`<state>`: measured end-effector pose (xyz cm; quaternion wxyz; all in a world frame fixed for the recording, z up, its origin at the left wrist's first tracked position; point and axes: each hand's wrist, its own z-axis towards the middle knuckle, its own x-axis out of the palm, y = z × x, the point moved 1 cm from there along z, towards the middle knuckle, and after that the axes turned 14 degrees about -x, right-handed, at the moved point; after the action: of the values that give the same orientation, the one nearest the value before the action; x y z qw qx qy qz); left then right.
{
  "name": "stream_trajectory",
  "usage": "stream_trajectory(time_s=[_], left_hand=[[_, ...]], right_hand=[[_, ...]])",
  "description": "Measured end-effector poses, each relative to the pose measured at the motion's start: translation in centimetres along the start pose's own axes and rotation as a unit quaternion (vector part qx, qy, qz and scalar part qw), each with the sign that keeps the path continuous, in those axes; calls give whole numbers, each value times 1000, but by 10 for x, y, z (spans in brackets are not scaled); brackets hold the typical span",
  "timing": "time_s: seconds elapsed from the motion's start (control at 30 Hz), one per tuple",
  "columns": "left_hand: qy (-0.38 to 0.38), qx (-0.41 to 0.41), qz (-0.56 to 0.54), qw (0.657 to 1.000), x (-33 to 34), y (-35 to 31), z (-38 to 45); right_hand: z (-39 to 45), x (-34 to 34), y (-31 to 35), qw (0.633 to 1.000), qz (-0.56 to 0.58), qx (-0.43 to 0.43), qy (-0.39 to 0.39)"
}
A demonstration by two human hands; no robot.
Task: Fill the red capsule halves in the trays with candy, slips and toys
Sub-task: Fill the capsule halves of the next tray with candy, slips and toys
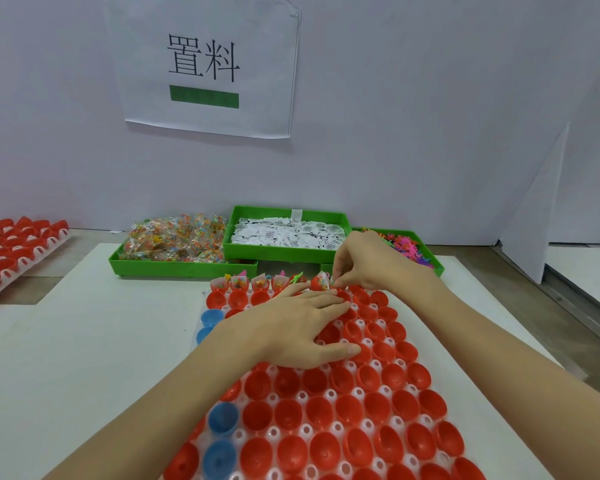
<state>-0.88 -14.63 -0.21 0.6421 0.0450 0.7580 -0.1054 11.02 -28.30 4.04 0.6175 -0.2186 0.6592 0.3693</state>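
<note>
A clear tray (329, 394) holding several red capsule halves (321, 412) lies in front of me, with a few blue halves (223, 418) along its left side. The far row of halves (239, 284) holds candy, slips and small toys. My left hand (300, 327) rests flat on the tray, fingers straight over the red halves. My right hand (368, 263) is at the far row's right part, its fingertips pinching a small white slip (332, 280) over a filled half (321, 282).
Three green bins stand at the back: candy packets (177, 242), white slips (288, 233), coloured plastic toys (407, 247). Another tray of red halves (11, 247) lies at the far left. A white wall with a paper sign (205, 64) stands behind.
</note>
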Motion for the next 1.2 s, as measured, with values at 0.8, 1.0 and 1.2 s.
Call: stream_trajectory(time_s=[0.8,1.0,1.2], left_hand=[[-85,36,5,996,-8,1,-2],[-285,11,-111,952,-45,32,-10],[-398,-272,-166,860,-39,127,-11]], right_hand=[[-53,-7,-4,959,163,15,-232],[-104,13,1,905,299,10,-302],[-109,15,12,890,342,-3,-301]])
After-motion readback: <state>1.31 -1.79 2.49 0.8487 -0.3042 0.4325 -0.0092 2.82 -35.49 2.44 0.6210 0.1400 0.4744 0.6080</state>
